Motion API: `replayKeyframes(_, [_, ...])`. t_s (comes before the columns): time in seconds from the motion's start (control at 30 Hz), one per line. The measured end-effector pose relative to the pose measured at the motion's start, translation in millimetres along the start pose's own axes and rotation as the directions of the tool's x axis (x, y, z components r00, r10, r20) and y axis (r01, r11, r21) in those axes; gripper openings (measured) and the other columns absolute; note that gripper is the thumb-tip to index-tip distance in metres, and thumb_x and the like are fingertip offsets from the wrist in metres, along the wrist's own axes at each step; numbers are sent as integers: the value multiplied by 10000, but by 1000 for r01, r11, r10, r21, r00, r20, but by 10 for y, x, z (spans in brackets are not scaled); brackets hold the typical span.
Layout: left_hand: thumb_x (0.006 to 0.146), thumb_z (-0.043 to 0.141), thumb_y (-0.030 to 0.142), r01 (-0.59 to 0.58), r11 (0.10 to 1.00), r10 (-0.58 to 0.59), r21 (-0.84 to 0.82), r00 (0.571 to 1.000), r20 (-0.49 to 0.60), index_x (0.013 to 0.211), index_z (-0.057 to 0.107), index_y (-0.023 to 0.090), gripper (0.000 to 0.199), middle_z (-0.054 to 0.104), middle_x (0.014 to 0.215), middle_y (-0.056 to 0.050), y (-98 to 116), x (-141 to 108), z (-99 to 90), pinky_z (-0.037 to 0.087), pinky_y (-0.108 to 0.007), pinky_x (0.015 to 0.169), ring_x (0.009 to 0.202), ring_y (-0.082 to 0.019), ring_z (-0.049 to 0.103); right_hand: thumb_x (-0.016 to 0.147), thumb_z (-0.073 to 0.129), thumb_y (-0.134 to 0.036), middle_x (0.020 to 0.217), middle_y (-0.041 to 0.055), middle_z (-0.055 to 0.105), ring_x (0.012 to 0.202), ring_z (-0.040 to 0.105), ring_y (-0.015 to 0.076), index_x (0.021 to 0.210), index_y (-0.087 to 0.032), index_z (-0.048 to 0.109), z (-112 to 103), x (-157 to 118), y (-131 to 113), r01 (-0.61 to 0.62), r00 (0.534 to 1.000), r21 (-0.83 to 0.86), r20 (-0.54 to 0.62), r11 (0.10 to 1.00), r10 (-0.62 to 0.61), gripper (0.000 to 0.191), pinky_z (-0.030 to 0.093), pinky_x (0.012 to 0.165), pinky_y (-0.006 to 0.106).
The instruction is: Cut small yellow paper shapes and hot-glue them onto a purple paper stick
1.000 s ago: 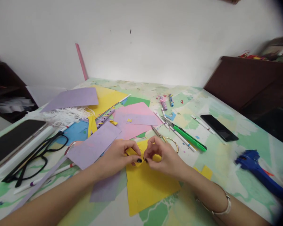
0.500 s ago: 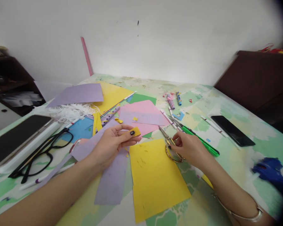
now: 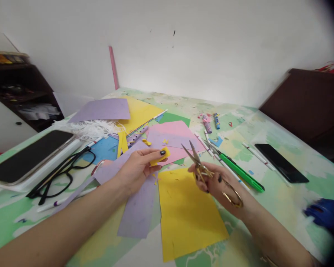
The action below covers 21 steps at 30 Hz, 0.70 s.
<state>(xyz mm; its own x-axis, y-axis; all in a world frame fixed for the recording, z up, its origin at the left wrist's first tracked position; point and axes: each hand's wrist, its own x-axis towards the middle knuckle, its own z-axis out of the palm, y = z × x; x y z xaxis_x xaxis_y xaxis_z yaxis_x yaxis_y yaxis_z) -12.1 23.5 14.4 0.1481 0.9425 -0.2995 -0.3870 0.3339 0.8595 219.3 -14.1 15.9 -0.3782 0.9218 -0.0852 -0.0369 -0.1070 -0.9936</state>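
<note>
Between thumb and fingers, my left hand pinches a small piece of yellow paper. My right hand holds a pair of gold-handled scissors, raised off the table with the slightly parted blades pointing up and left, toward the left hand. Below the hands lies a yellow sheet with thin snippets on it. Under my left hand and wrist are purple paper strips. A pink sheet lies behind, with tiny yellow scraps on it.
A green box cutter and white pens lie right of the scissors. Further right are a phone and a blue object. On the left are black glasses, a large phone or tablet and white yarn.
My right hand has picked the scissors up off the table and turned their blades up and left. My left hand still pinches the yellow piece, now tilted differently. The view has shifted slightly.
</note>
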Motion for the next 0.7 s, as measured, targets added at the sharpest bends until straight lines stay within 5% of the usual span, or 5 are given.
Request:
replayKeyframes(0.2, [697, 785, 205, 53, 993, -47, -103, 997, 63, 782, 757, 150, 105, 719, 800, -22, -12, 27, 3, 444, -150, 583, 760, -91, 649, 729, 491, -785, 567, -35, 449, 407, 421, 76, 818, -141, 582, 229, -62, 156, -138, 942, 279, 334, 950, 38, 656, 315, 422, 222])
replayKeyframes(0.37, [710, 775, 204, 83, 989, -66, -119, 988, 143, 795, 755, 148, 104, 719, 848, -22, -59, 15, 7, 471, -163, 605, 763, -95, 648, 739, 428, -809, 571, -36, 460, 384, 436, 82, 806, -139, 563, 286, -56, 169, -178, 941, 402, 335, 898, 37, 686, 352, 414, 230])
replayKeyframes(0.7, [764, 712, 140, 98, 981, -69, -167, 983, 172, 827, 741, 124, 71, 701, 844, -14, -96, 5, 33, 511, -173, 555, 690, -83, 637, 760, 329, -829, 483, -51, 439, 362, 417, 96, 805, -156, 533, 308, -65, 145, -184, 934, 370, 356, 911, 44, 705, 337, 414, 233])
